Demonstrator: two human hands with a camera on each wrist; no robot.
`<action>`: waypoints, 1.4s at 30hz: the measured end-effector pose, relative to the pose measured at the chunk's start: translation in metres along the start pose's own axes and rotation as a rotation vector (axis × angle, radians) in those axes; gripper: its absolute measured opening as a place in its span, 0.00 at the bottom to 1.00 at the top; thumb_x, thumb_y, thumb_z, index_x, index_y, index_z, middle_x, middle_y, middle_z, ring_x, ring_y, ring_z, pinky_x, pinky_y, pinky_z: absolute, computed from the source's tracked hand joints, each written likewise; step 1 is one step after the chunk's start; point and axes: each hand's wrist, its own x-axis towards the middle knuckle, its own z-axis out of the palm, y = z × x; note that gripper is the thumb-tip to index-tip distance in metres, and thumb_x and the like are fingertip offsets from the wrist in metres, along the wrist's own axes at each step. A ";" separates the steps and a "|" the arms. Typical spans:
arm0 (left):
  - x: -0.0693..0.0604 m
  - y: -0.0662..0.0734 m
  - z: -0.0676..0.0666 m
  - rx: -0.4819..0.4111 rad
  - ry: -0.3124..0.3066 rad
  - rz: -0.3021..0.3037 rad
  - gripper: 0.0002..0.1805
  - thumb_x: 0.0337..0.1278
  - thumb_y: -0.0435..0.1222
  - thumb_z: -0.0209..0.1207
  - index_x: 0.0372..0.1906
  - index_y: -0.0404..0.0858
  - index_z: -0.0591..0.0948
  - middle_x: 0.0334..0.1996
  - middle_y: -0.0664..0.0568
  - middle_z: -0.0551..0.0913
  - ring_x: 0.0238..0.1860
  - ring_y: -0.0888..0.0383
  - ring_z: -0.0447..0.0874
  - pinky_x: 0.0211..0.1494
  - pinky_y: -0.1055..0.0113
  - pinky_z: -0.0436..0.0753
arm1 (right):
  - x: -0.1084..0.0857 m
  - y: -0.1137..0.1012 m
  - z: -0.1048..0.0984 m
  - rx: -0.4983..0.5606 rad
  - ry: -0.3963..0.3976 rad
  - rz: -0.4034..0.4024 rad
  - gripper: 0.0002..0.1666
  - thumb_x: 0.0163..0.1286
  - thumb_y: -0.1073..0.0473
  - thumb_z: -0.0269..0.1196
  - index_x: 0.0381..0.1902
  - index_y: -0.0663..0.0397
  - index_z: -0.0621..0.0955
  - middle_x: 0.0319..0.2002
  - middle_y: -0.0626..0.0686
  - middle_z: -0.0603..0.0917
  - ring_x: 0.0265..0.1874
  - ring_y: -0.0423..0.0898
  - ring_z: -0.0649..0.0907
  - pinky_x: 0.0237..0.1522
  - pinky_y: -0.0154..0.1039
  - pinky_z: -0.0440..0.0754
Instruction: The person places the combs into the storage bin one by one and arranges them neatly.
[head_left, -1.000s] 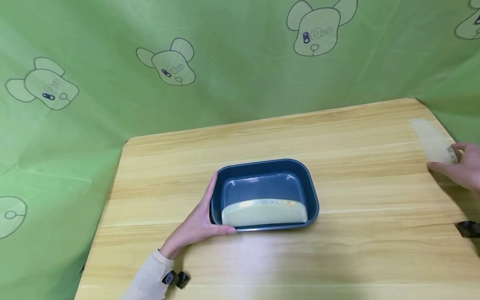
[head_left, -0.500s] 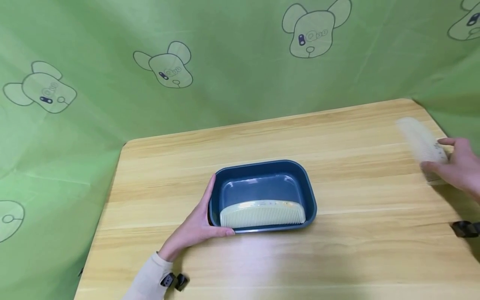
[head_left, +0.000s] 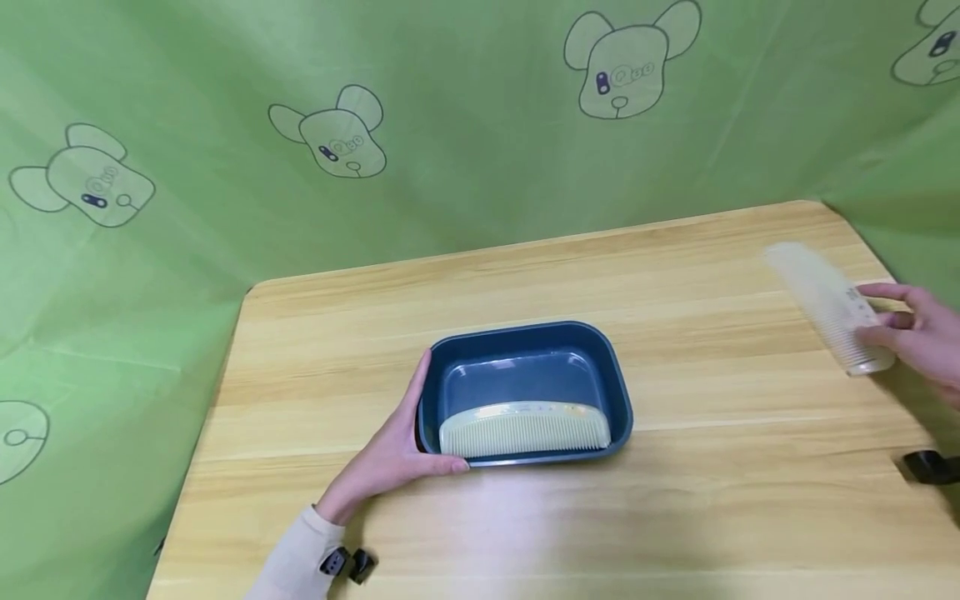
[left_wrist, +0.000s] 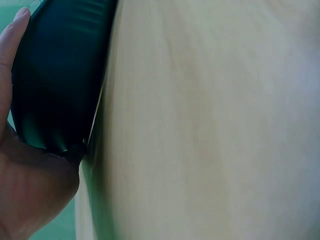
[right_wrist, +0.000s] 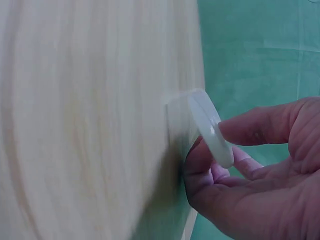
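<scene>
In the head view my left hand (head_left: 393,446) lies against the left near corner of a dark blue rectangular basin (head_left: 622,392). Its thumb stretches along the near wall and its fingers along the left wall, both fairly straight. A pale cream comb (head_left: 525,429) leans inside the basin along the near side, teeth down. Far to the right, my right hand (head_left: 918,333) pinches a second pale comb (head_left: 821,300), blurred by motion, between thumb and fingers. Up close, the right wrist view has that comb (right_wrist: 210,127) edge-on between thumb and bent fingers.
The wooden table (head_left: 712,500) carries the basin near its middle. Its far edge meets a green curtain (head_left: 480,167) printed with bear heads, which also hangs at both sides. Black wrist devices (head_left: 348,565) sit by both wrists.
My right hand has moved left with its comb, which has tilted so that its teeth now face lower left. The left hand, the basin and the comb inside have stayed put.
</scene>
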 end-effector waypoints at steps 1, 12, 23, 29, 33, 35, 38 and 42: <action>0.000 0.000 0.000 -0.001 0.001 0.001 0.80 0.47 0.46 0.87 0.89 0.69 0.35 0.89 0.63 0.40 0.86 0.51 0.46 0.83 0.38 0.53 | 0.000 -0.001 0.000 0.030 -0.010 0.005 0.41 0.78 0.81 0.56 0.55 0.18 0.77 0.32 0.33 0.86 0.33 0.28 0.82 0.30 0.25 0.79; -0.001 0.001 -0.001 -0.002 -0.001 0.008 0.81 0.47 0.46 0.88 0.89 0.69 0.35 0.89 0.63 0.38 0.87 0.52 0.42 0.83 0.36 0.50 | -0.005 -0.008 0.013 0.026 -0.187 -0.012 0.38 0.81 0.79 0.56 0.70 0.27 0.77 0.44 0.42 0.87 0.41 0.38 0.85 0.36 0.35 0.86; 0.000 0.003 -0.001 0.016 -0.021 0.028 0.82 0.43 0.53 0.88 0.89 0.67 0.34 0.89 0.62 0.34 0.87 0.50 0.36 0.83 0.34 0.46 | -0.021 -0.039 0.037 -0.115 -0.326 -0.022 0.38 0.86 0.72 0.55 0.86 0.40 0.67 0.62 0.37 0.83 0.54 0.38 0.83 0.48 0.32 0.86; 0.000 0.004 -0.001 -0.001 -0.023 0.030 0.83 0.44 0.45 0.89 0.89 0.68 0.34 0.89 0.61 0.36 0.87 0.51 0.40 0.83 0.35 0.49 | -0.028 -0.050 0.056 -0.185 -0.360 -0.064 0.35 0.86 0.69 0.57 0.85 0.47 0.68 0.63 0.42 0.84 0.55 0.39 0.84 0.49 0.32 0.84; 0.001 0.005 -0.001 -0.015 -0.025 0.035 0.83 0.45 0.40 0.88 0.89 0.68 0.34 0.89 0.61 0.38 0.87 0.51 0.41 0.83 0.37 0.49 | -0.029 -0.053 0.069 -0.201 -0.377 -0.106 0.32 0.85 0.70 0.58 0.82 0.51 0.70 0.60 0.45 0.86 0.54 0.42 0.85 0.48 0.34 0.85; 0.001 0.005 -0.001 -0.019 -0.026 0.033 0.83 0.45 0.40 0.88 0.89 0.68 0.34 0.89 0.61 0.38 0.87 0.52 0.41 0.83 0.37 0.48 | -0.029 -0.056 0.075 -0.198 -0.389 -0.121 0.32 0.84 0.70 0.59 0.81 0.53 0.71 0.59 0.48 0.87 0.53 0.44 0.86 0.47 0.35 0.85; 0.001 0.004 -0.001 -0.018 -0.027 0.030 0.83 0.45 0.41 0.88 0.89 0.68 0.34 0.89 0.61 0.38 0.87 0.52 0.40 0.83 0.37 0.48 | -0.030 -0.062 0.084 -0.189 -0.407 -0.129 0.30 0.84 0.69 0.60 0.80 0.54 0.72 0.58 0.51 0.87 0.51 0.45 0.86 0.45 0.37 0.86; 0.001 0.002 -0.001 -0.017 -0.022 0.031 0.82 0.45 0.44 0.88 0.89 0.69 0.34 0.89 0.62 0.37 0.87 0.52 0.40 0.83 0.37 0.48 | -0.030 -0.069 0.095 -0.185 -0.412 -0.150 0.28 0.83 0.69 0.61 0.78 0.56 0.75 0.56 0.53 0.87 0.51 0.45 0.85 0.44 0.38 0.86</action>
